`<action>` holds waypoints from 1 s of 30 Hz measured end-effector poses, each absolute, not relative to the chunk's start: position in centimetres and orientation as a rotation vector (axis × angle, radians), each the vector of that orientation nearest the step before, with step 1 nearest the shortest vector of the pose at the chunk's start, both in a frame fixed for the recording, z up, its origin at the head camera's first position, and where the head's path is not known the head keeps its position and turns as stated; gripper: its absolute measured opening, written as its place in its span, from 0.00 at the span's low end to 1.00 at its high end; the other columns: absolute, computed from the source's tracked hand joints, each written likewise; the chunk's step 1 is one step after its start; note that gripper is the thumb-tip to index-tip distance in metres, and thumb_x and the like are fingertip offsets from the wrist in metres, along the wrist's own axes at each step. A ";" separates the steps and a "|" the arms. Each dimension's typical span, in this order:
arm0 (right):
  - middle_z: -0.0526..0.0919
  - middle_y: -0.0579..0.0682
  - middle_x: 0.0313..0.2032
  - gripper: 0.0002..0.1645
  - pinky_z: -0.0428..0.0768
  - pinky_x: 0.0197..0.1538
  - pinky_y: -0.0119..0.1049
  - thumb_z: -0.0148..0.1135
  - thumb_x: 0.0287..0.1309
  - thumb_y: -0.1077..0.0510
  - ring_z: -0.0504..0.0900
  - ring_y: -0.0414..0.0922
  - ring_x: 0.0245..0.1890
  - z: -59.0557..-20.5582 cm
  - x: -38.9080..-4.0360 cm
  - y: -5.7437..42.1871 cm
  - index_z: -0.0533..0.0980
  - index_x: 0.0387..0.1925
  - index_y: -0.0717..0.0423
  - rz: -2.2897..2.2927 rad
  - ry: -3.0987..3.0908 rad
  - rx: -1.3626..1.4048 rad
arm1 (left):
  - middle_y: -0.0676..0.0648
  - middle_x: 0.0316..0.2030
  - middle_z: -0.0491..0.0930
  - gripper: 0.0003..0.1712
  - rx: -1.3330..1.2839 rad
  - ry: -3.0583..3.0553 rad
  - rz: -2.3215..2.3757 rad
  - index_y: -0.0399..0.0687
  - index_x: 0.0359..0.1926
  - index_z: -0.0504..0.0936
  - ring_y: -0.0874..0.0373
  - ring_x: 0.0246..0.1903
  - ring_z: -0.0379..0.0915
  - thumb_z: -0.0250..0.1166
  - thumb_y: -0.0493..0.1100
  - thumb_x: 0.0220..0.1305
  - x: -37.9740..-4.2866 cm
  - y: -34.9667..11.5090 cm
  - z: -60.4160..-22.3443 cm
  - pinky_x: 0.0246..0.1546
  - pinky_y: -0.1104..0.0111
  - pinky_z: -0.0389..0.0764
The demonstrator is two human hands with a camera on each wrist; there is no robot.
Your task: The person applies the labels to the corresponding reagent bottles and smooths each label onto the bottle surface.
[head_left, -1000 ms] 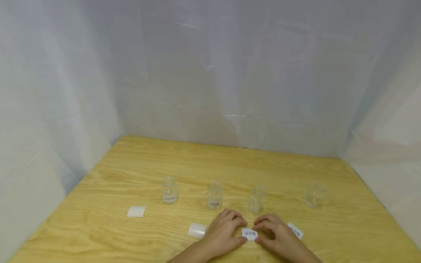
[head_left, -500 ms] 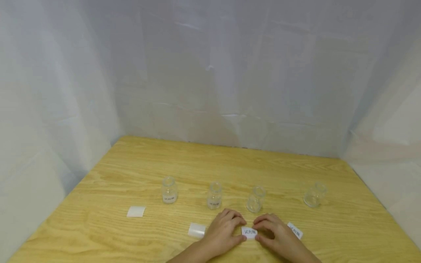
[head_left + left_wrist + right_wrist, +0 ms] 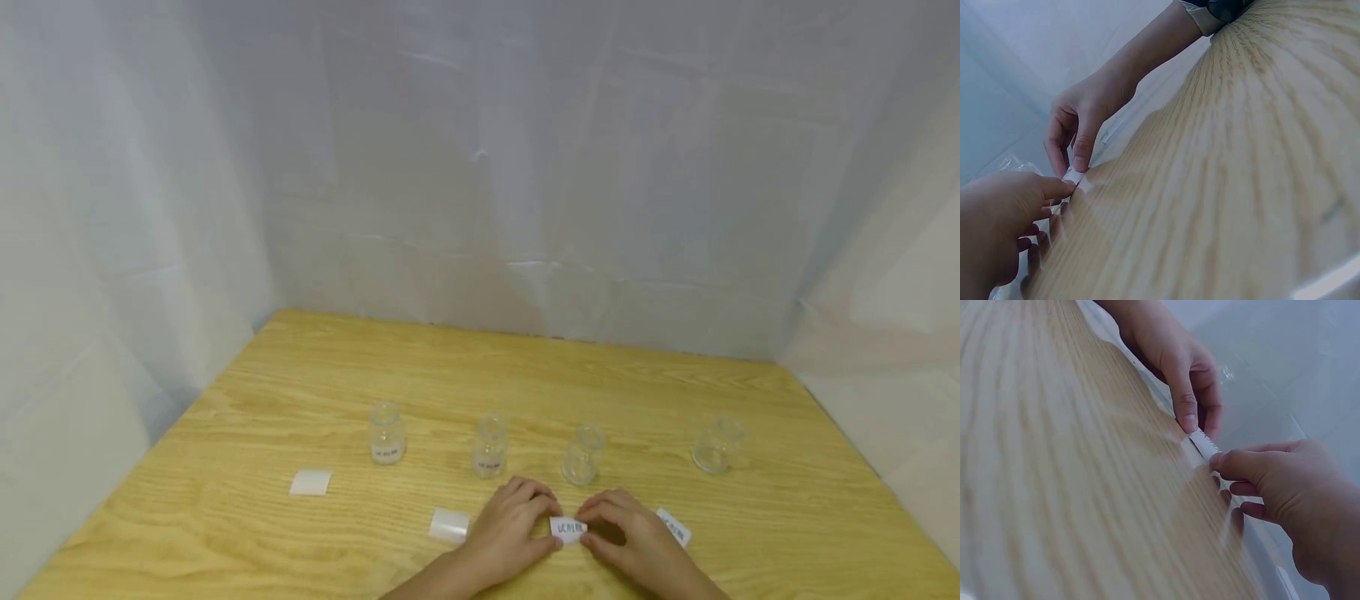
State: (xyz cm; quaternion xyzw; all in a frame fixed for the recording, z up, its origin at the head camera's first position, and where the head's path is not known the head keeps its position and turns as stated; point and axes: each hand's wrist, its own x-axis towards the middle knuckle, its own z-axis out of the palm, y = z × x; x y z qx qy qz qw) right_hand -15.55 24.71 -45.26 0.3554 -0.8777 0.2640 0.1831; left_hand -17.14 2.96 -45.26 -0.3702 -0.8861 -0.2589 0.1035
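Observation:
A small white label (image 3: 567,529) with dark printed characters is stretched between both hands, low in the head view. My left hand (image 3: 510,527) pinches its left end between thumb and fingers. At the other end, the thumb and fingers of my right hand (image 3: 633,537) pinch it too. Seen from the right wrist, the label (image 3: 1205,444) is slightly raised along one edge, close over the tabletop. Just beyond the hands stands a clear glass bottle (image 3: 583,457) with no label showing.
Two glass bottles with printed labels, one at left (image 3: 386,433) and one mid-table (image 3: 490,447), stand upright. Another clear bottle (image 3: 717,446) is at right. Blank white pieces (image 3: 311,482) (image 3: 449,525) lie left, and a printed label (image 3: 673,527) lies beside the right hand.
The label's right end has lifted and bent slightly in the right hand's fingers. Both hands stay almost in the same place; the bottles have not moved.

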 end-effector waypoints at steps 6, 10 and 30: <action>0.79 0.39 0.40 0.15 0.78 0.42 0.36 0.68 0.50 0.58 0.77 0.38 0.40 -45.2 -15.4 24.6 0.77 0.42 0.50 0.985 -2.573 0.896 | 0.59 0.42 0.76 0.16 -1.062 -2.622 -0.911 0.52 0.42 0.79 0.64 0.45 0.66 0.70 0.48 0.51 -17.1 3.1 -45.2 0.48 0.69 0.69; 0.81 0.46 0.39 0.11 0.78 0.41 0.33 0.61 0.57 0.57 0.79 0.40 0.39 -45.0 -15.3 24.5 0.76 0.43 0.55 1.348 -2.619 0.789 | 0.62 0.34 0.76 0.12 -0.990 -2.628 -1.240 0.52 0.41 0.81 0.68 0.38 0.67 0.68 0.43 0.53 -17.1 3.2 -45.1 0.40 0.73 0.71; 0.80 0.43 0.33 0.09 0.76 0.30 0.32 0.61 0.54 0.69 0.77 0.39 0.31 -44.3 -14.9 23.3 0.75 0.38 0.59 1.549 -2.403 0.442 | 0.46 0.34 0.81 0.05 -0.695 -2.378 -2.282 0.35 0.36 0.81 0.57 0.33 0.77 0.63 0.34 0.59 -17.1 3.9 -44.7 0.33 0.72 0.77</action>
